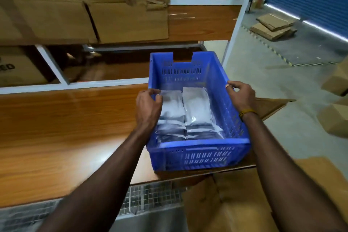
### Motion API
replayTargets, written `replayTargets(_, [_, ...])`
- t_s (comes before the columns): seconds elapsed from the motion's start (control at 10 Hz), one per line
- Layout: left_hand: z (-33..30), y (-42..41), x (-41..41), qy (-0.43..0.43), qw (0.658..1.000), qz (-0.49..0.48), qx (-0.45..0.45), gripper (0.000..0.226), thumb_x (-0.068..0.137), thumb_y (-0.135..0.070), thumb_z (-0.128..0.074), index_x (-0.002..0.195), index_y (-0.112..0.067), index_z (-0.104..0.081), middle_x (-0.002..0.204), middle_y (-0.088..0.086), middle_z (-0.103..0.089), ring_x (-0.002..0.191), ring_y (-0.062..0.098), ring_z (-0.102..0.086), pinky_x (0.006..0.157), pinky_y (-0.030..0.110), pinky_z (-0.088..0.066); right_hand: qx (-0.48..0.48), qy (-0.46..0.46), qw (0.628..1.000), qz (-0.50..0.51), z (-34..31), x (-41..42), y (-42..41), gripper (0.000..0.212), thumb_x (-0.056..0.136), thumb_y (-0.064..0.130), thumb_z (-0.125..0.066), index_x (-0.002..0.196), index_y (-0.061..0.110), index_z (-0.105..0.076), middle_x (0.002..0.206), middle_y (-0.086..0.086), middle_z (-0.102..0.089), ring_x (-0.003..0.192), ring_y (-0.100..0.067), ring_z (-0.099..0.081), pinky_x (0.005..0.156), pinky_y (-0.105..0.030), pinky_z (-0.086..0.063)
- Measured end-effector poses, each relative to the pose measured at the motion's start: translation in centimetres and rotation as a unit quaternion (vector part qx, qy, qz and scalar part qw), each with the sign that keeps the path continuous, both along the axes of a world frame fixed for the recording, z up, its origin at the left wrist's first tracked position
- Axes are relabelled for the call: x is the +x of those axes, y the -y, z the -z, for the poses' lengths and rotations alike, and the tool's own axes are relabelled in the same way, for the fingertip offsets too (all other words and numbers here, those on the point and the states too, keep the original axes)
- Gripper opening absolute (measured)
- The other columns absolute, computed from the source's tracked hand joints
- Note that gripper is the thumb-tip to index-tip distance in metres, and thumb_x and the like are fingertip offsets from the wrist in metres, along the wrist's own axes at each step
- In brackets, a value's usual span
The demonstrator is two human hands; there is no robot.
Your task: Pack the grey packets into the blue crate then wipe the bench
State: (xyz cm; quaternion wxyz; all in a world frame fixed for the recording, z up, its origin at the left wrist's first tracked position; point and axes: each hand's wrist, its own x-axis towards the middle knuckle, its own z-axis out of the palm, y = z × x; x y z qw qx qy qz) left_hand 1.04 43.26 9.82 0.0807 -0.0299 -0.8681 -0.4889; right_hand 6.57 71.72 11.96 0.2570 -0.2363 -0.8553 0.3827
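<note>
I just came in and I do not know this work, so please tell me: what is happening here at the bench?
A person is packing a blue crate that stands at the right end of a wooden bench. Grey packets already lie inside it in two rows. The left hand is at the crate's left wall, its fingers on the nearest packet, and the right hand grips the right rim. No loose packets and no cloth show on the visible bench, so the wiping appears not to have started yet.
</note>
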Motion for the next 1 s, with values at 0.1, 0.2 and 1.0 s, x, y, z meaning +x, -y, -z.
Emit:
replayTargets(0.1, [0.5,-1.1,-1.0,-0.005,1.000,-0.025,-0.010,0.044,0.074,-0.048,-0.041,0.101,-0.031,-0.071,0.102,0.000,-0.070,0.085,0.020,-0.068,0.079,0.044,-0.058,-0.002,0.005,1.000,-0.028,0.2,-2.3,-1.4,0.026,0.091,0.019,-0.066,0.112,0.006,-0.074,0.116,-0.012,-0.071,0.116,-0.023,-0.063,0.098,-0.023,-0.041])
replayTargets(0.2, [1.0,-2.1,-1.8,0.009,0.999,-0.033,-0.009,0.048,0.070,-0.053,-0.038,0.101,-0.034,-0.068,0.103,-0.004,-0.067,0.088,0.019,-0.067,0.076,0.044,-0.059,-0.005,0.016,0.999,-0.032,0.4,-3.3,-2.8,0.026,0.090,0.020,-0.066,0.110,0.005,-0.074,0.114,-0.013,-0.072,0.114,-0.023,-0.064,0.096,-0.021,-0.042])
replayTargets(1.0, [-0.8,7.1,3.3,-0.104,0.987,0.052,-0.106,0.030,0.092,-0.035,-0.057,0.119,-0.025,-0.066,0.120,-0.001,-0.060,0.095,0.021,-0.063,0.083,0.037,-0.052,0.055,-0.052,0.992,-0.104,-0.4,1.1,13.5,0.027,0.089,0.023,-0.066,0.114,0.014,-0.070,0.112,-0.014,-0.062,0.098,-0.025,-0.064,0.089,-0.034,-0.050])
